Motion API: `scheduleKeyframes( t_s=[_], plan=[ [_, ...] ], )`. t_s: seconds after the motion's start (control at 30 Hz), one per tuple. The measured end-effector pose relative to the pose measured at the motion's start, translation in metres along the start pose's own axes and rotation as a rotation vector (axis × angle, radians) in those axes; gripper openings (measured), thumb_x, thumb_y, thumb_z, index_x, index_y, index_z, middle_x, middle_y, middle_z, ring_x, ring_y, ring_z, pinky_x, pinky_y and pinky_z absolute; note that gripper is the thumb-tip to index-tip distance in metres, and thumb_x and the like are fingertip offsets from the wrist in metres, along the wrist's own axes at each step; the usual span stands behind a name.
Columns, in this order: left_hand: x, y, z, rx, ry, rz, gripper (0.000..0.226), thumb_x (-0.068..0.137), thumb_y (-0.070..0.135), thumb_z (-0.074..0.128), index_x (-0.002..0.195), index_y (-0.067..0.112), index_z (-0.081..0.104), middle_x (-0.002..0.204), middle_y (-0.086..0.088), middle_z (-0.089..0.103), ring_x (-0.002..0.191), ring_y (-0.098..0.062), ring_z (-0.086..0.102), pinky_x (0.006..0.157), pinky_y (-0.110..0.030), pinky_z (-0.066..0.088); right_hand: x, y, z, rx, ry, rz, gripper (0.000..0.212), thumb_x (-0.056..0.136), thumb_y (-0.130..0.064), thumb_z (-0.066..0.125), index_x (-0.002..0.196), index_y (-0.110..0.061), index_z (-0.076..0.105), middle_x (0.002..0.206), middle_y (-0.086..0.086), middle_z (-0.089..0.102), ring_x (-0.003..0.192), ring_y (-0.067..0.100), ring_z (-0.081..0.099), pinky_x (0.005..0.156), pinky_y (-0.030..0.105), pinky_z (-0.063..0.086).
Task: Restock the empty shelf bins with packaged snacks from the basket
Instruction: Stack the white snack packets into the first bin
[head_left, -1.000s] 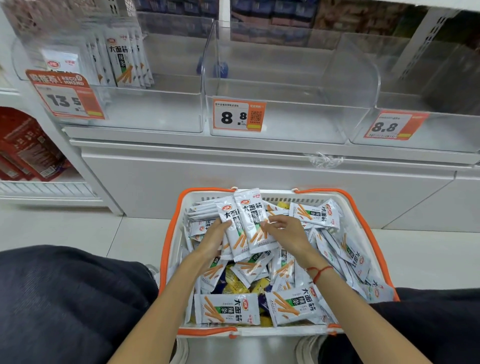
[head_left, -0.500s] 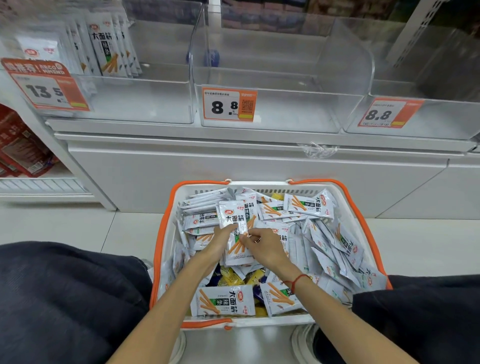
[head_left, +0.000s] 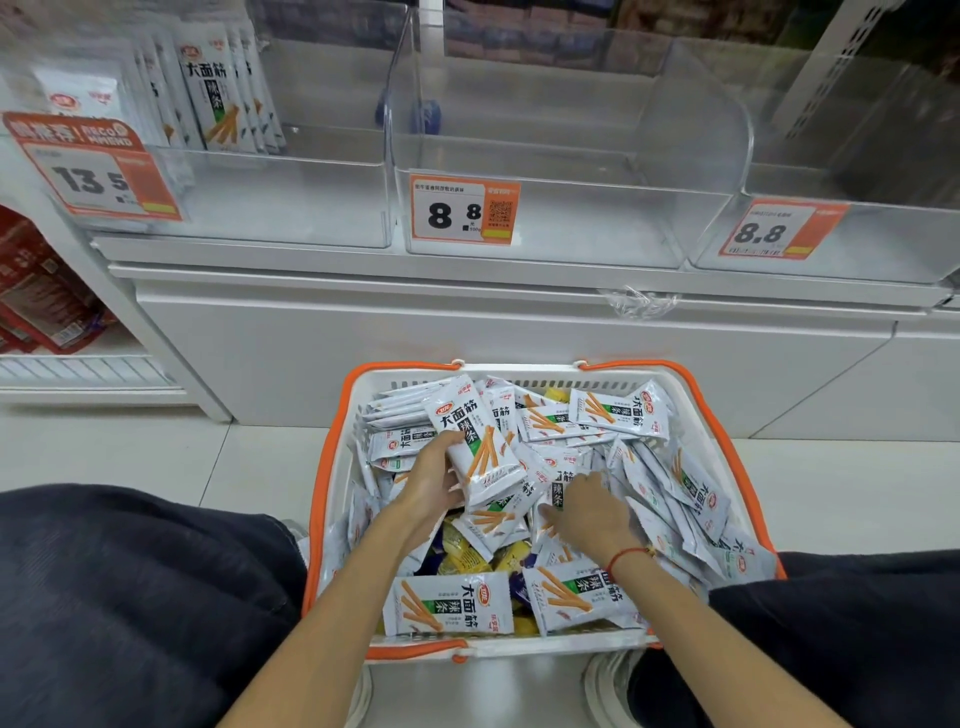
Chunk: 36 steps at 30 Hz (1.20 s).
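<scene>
A white basket with an orange rim (head_left: 332, 467) stands on the floor between my knees, full of white snack packets. My left hand (head_left: 434, 480) grips a small stack of these packets (head_left: 475, 441), held upright above the pile. My right hand (head_left: 587, 512) lies on the packets to the right of the stack, fingers curled into them; whether it holds one I cannot tell. Above, the clear left bin (head_left: 291, 208) holds several upright packets (head_left: 213, 93) at its back left. The middle bin (head_left: 571, 228) and right bin (head_left: 883, 244) hold nothing.
Orange price tags hang on the bin fronts: 13.5 (head_left: 93, 171), 8.8 (head_left: 465, 210) and 8.8 (head_left: 774, 231). A white cabinet face (head_left: 467, 338) stands behind the basket. Red packages (head_left: 41, 291) fill a lower shelf at far left. Yellow and blue packets (head_left: 467, 551) lie deep in the basket.
My left hand has kept its stack of packets and raised it slightly. My right hand let go of the stack and moved right and down onto the loose packets.
</scene>
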<state>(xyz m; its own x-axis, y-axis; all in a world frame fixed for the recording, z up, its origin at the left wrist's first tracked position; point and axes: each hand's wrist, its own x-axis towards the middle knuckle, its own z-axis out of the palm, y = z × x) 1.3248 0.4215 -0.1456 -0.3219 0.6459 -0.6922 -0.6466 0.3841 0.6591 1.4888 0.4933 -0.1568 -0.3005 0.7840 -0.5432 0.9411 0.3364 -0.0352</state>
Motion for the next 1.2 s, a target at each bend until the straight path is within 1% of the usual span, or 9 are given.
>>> scheduleKeyframes(
  t_s=[0.13, 0.4, 0.53, 0.63, 0.77, 0.83, 0.97, 1.1, 1.2],
  plan=[
    [0.003, 0.007, 0.001, -0.085, 0.008, 0.029, 0.015, 0.094, 0.02, 0.042, 0.097, 0.015, 0.056, 0.103, -0.014, 0.059, 0.09, -0.026, 0.055, 0.093, -0.043, 0.046, 0.002, -0.004, 0.01, 0.199, 0.114, 0.009, 0.051, 0.094, -0.039, 0.055, 0.126, -0.002, 0.042, 0.137, 0.014, 0.033, 0.114, 0.027, 0.052, 0.086, 0.034, 0.045],
    [-0.001, 0.013, -0.008, -0.089, 0.026, 0.044, 0.013, 0.097, 0.019, 0.044, 0.103, 0.015, 0.055, 0.09, -0.008, 0.063, 0.075, -0.021, 0.059, 0.072, -0.036, 0.049, 0.014, -0.008, -0.004, 0.635, 0.123, -0.034, 0.043, 0.092, -0.004, 0.049, 0.131, -0.003, 0.03, 0.082, 0.011, 0.058, 0.065, 0.027, 0.059, 0.054, 0.038, 0.047],
    [-0.002, 0.012, -0.016, 0.082, 0.07, 0.091, 0.023, 0.098, 0.025, 0.046, 0.119, 0.016, 0.05, 0.091, -0.005, 0.063, 0.076, -0.018, 0.059, 0.072, -0.034, 0.048, 0.02, -0.006, -0.036, 0.948, 0.342, -0.073, 0.043, 0.097, -0.013, 0.051, 0.137, -0.007, 0.038, 0.114, 0.01, 0.062, 0.08, 0.024, 0.064, 0.062, 0.032, 0.054],
    [-0.005, 0.011, -0.016, 0.173, 0.086, 0.115, 0.032, 0.098, 0.024, 0.046, 0.128, 0.014, 0.044, 0.106, -0.01, 0.061, 0.083, -0.02, 0.059, 0.079, -0.036, 0.047, 0.016, -0.007, -0.065, 1.263, 0.166, -0.21, 0.031, 0.092, -0.014, 0.061, 0.12, -0.003, 0.055, 0.099, 0.008, 0.067, 0.074, 0.008, 0.064, 0.064, 0.02, 0.049],
    [-0.001, 0.004, -0.01, 0.198, 0.068, 0.068, 0.063, 0.08, 0.045, 0.055, 0.135, 0.015, 0.046, 0.13, -0.013, 0.057, 0.107, -0.029, 0.059, 0.097, -0.044, 0.046, -0.008, -0.026, -0.077, 1.213, -0.102, -0.3, 0.041, 0.082, -0.011, 0.073, 0.121, -0.009, 0.058, 0.104, 0.008, 0.071, 0.075, 0.012, 0.069, 0.065, 0.024, 0.056],
    [-0.006, 0.005, -0.001, 0.147, 0.065, 0.051, 0.041, 0.092, 0.036, 0.045, 0.123, 0.011, 0.055, 0.114, -0.015, 0.064, 0.092, -0.028, 0.061, 0.084, -0.037, 0.047, -0.016, -0.042, -0.064, 1.192, 0.028, -0.252, 0.044, 0.078, -0.015, 0.078, 0.116, -0.008, 0.057, 0.103, 0.005, 0.067, 0.087, 0.018, 0.067, 0.074, 0.028, 0.056],
    [-0.012, 0.005, 0.007, 0.118, 0.083, 0.017, 0.049, 0.094, 0.042, 0.036, 0.128, 0.011, 0.054, 0.128, -0.015, 0.058, 0.114, -0.027, 0.056, 0.1, -0.039, 0.043, -0.021, -0.061, -0.03, 1.055, 0.31, -0.205, 0.042, 0.075, -0.035, 0.079, 0.11, -0.019, 0.062, 0.1, -0.003, 0.053, 0.082, 0.011, 0.055, 0.067, 0.016, 0.043],
    [-0.014, 0.005, 0.007, 0.01, -0.028, 0.042, 0.036, 0.097, 0.032, 0.036, 0.105, 0.015, 0.066, 0.097, -0.01, 0.069, 0.081, -0.019, 0.064, 0.071, -0.03, 0.05, -0.024, -0.066, -0.022, 1.018, 0.354, -0.264, 0.045, 0.08, -0.04, 0.073, 0.119, -0.02, 0.062, 0.082, -0.001, 0.048, 0.068, 0.009, 0.044, 0.058, 0.017, 0.036],
    [-0.014, 0.004, 0.005, -0.013, -0.065, 0.054, 0.028, 0.094, 0.026, 0.042, 0.098, 0.013, 0.067, 0.086, -0.009, 0.07, 0.073, -0.021, 0.065, 0.069, -0.031, 0.051, -0.021, -0.067, -0.018, 0.872, 0.386, -0.321, 0.043, 0.092, -0.041, 0.058, 0.127, -0.016, 0.059, 0.079, -0.003, 0.047, 0.071, 0.013, 0.047, 0.066, 0.028, 0.04]
  ],
)
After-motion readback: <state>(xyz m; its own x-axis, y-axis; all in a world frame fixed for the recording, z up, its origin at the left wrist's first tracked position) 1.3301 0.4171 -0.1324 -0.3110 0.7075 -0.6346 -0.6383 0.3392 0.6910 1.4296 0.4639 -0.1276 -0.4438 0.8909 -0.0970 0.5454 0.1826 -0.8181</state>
